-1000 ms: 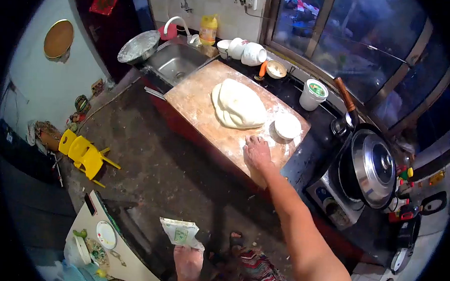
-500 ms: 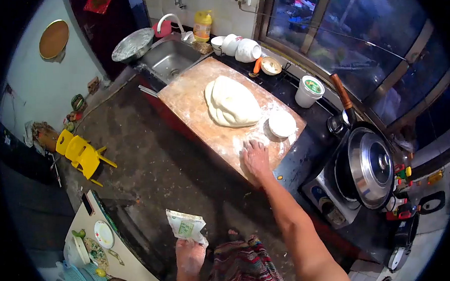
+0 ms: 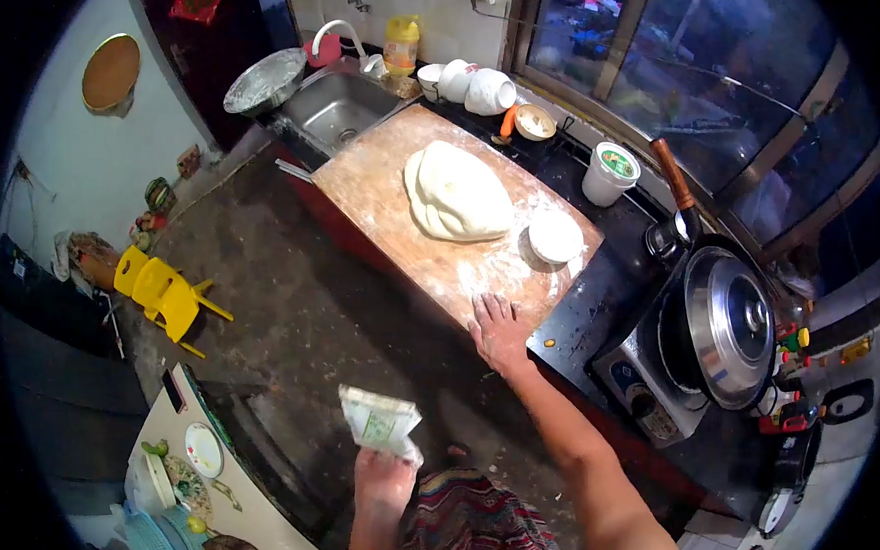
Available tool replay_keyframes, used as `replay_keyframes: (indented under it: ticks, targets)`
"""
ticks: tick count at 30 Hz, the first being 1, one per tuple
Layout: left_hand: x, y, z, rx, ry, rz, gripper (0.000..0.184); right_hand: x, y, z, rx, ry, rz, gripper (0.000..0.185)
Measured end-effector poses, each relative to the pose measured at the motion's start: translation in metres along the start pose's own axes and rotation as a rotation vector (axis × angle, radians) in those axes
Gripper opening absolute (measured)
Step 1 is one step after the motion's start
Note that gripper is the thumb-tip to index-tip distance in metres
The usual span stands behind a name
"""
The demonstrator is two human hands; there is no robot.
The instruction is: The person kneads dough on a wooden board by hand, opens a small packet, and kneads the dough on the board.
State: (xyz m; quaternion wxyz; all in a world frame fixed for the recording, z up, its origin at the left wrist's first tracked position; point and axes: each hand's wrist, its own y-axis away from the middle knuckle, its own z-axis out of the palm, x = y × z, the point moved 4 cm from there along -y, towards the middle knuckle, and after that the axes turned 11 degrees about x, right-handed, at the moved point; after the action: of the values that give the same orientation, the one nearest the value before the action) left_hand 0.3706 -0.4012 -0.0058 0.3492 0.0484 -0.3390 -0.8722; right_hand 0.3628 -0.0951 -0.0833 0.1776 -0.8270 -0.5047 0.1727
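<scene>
Low over the floor, my left hand is closed around the bottom of a small white plastic packet with a green printed label. My right hand lies with fingers stretched out on the near edge of a floured wooden board, holding nothing. Farther up the board rests a large lump of pale dough, folded over itself. Between the dough and the board's right end stands a round white bowl, just beyond my right hand. Loose flour is scattered around my fingertips.
Left of the board is a steel sink with a large metal basin beside it. A lidded wok sits on a cooker at right. Behind the board stand bowls and a white tub. A yellow chair occupies the floor.
My left hand and the packet have moved a little to the right, and the packet has tilted. My right hand has drawn back slightly toward the board's near edge.
</scene>
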Motion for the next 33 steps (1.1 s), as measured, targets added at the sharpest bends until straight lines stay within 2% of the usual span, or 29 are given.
replay_keyframes:
  ticks: [1, 4, 5, 8, 11, 15, 17, 24, 26, 30, 33]
  targets:
    - [-0.005, -0.003, 0.019, -0.028, 0.029, -0.027, 0.031, 0.0, -0.007, -0.003, -0.07, -0.081, 0.065, 0.047]
    - [-0.015, -0.008, 0.06, -0.206, -0.291, 0.18, 0.038, 0.004, -0.042, -0.005, -0.201, -0.15, 0.145, 0.051]
    - [-0.017, -0.009, 0.064, -0.216, -0.273, 0.145, 0.043, 0.006, -0.047, 0.001, -0.163, -0.203, 0.187, 0.053]
    - [-0.027, -0.013, 0.071, -0.289, -0.251, 0.101, 0.036, -0.005, -0.054, 0.024, -0.068, -0.172, 0.016, 0.053]
    - [-0.029, -0.016, 0.054, -0.234, -0.269, 0.101, 0.036, -0.002, -0.032, 0.029, -0.151, -0.205, 0.031, 0.059]
    - [-0.024, -0.015, 0.042, -0.176, -0.266, 0.125, 0.034, 0.005, 0.01, -0.005, -0.21, -0.217, 0.096, 0.063]
    - [-0.022, -0.021, 0.033, -0.195, -0.281, 0.138, 0.033, 0.005, 0.018, -0.006, -0.144, -0.146, 0.064, 0.063]
    - [-0.021, -0.02, 0.025, -0.145, -0.26, 0.132, 0.035, 0.004, -0.029, 0.023, -0.148, -0.096, 0.175, 0.066]
    - [-0.022, -0.019, 0.018, -0.104, -0.21, 0.104, 0.037, 0.0, -0.02, 0.021, -0.171, -0.14, 0.121, 0.066]
    - [-0.02, -0.01, 0.025, -0.16, -0.257, 0.132, 0.038, 0.011, 0.0, 0.0, -0.286, -0.194, 0.067, 0.068]
    - [-0.017, -0.005, 0.02, -0.114, -0.275, 0.143, 0.039, 0.011, -0.022, 0.01, -0.25, -0.09, 0.117, 0.067]
